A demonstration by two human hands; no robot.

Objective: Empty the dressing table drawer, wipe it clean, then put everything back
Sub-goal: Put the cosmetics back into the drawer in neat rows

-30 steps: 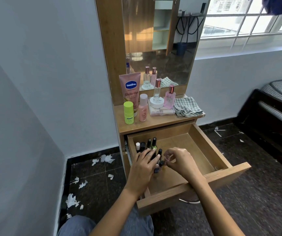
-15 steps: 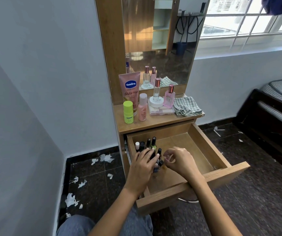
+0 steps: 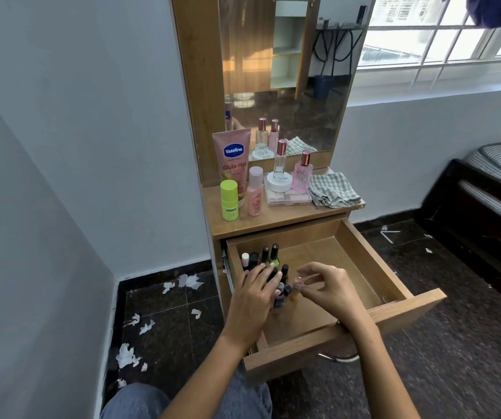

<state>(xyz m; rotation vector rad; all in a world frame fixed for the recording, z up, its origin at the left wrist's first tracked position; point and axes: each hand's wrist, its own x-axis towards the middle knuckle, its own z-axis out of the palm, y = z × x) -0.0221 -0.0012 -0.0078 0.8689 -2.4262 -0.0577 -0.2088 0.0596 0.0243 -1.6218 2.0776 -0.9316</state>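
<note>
Putting back: nail polish bottles (image 3: 268, 261) upright along open drawer's (image 3: 373, 261) left side. Left hand (image 3: 255, 294), fingers straight, steadying the cluster; right hand (image 3: 327, 287) pinching something small, unclear what. Best set down gently, keeping rows tight, avoiding toppling neighbours.

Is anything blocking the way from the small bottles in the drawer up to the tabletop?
Nothing visible blocks it. The small bottles stand in the open drawer, uncovered. The tabletop has a bare front strip.
</note>
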